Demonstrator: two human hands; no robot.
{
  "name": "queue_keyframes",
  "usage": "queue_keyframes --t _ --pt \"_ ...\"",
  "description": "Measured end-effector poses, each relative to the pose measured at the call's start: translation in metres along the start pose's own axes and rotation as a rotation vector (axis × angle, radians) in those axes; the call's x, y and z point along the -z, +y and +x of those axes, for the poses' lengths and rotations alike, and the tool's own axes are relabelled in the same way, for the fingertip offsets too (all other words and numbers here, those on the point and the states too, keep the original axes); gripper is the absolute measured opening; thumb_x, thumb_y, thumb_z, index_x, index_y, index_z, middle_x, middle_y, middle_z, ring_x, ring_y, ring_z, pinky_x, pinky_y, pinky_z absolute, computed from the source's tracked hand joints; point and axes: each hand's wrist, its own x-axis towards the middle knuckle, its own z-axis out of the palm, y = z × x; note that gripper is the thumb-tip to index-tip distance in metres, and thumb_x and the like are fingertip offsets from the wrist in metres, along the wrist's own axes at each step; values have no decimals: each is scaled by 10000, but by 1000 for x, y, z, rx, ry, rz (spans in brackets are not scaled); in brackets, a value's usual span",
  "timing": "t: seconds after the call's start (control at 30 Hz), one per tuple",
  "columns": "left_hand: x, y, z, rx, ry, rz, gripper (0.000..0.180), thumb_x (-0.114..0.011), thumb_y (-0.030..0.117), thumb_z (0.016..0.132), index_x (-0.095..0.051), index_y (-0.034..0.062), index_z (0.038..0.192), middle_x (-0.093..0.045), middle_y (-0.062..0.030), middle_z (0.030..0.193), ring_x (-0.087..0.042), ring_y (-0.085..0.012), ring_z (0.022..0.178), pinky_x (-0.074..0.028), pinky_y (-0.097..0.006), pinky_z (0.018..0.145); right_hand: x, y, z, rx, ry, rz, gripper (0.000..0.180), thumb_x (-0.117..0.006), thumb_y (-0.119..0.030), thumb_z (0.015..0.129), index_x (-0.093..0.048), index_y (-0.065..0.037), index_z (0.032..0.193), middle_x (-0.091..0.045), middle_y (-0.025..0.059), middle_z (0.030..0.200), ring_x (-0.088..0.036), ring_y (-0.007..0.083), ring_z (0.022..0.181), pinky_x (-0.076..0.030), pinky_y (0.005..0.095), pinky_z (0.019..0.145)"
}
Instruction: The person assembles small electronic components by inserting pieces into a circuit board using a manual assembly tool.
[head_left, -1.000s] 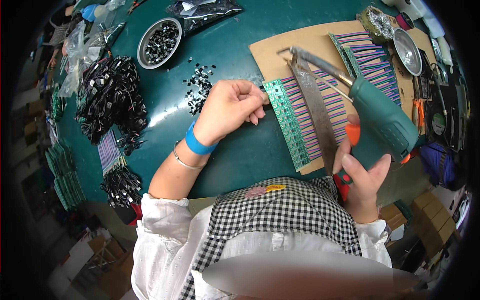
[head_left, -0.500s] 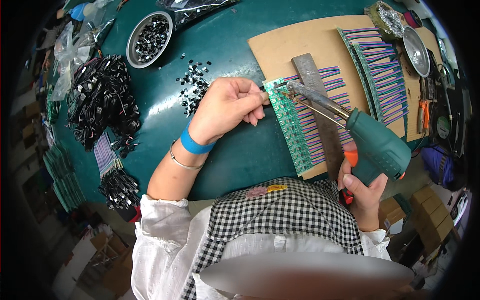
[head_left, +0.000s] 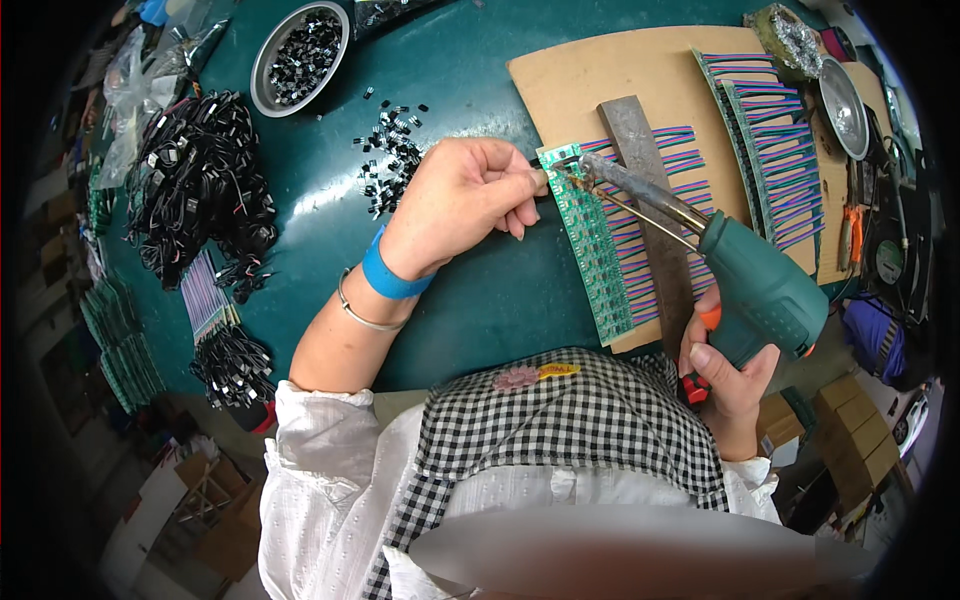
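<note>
My left hand (head_left: 478, 190) is closed in a pinch at the top left corner of a green circuit board strip (head_left: 594, 262). A small black part, too hidden to name exactly, shows at its fingertips. My right hand (head_left: 728, 370) grips a green soldering gun (head_left: 765, 292) with an orange trigger. Its metal barrel slants up left, and the tip sits at the board's top end, close to my left fingertips. Striped wires run rightward from the board, and a flat metal bar (head_left: 652, 215) lies across them.
Under the board lies a cardboard sheet (head_left: 570, 85), with more wired boards (head_left: 745, 150) at its right. Loose black connectors (head_left: 392, 155) lie left of my hand, near a metal bowl (head_left: 262, 85) of them. A black cable heap (head_left: 200, 190) is farther left. Pliers (head_left: 852, 235) lie far right.
The whole view has shifted a little. Both hands, the soldering gun and the board keep nearly the same places relative to one another.
</note>
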Motion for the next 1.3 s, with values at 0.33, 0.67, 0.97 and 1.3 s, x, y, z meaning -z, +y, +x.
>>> queue_keyframes --t 0.33,0.67,0.97,1.3 --pt "1 -4 3 -6 14 -1 164 -565 116 885 -606 -8 786 -615 -38 650 -565 -72 551 -442 -179 517 -1 -3 7 -48 -13 -21 489 -627 71 714 -438 51 1165 -510 144 1015 -533 156 714 -477 249 536" --pt "2 -6 5 1 10 7 159 -563 113 887 -608 -12 800 -616 -41 652 -569 -75 554 -449 -181 518 3 1 6 -34 -79 -48 392 -627 60 727 -473 47 1086 -521 116 897 -524 135 698 -465 241 556" --pt "3 -7 5 8 15 1 155 -563 115 888 -606 -11 811 -621 -45 663 -577 -80 562 -458 -181 526 -4 -3 4 -67 15 -109 438 -634 68 723 -479 43 1132 -524 109 936 -529 155 722 -458 251 592" --pt "5 -6 6 -6 -5 -7 162 -560 124 891 -608 -14 820 -621 -45 662 -580 -79 567 -466 -185 536 -1 -1 1 -42 -24 -99 423 -622 88 712 -483 32 1107 -528 104 852 -520 164 734 -449 258 605"
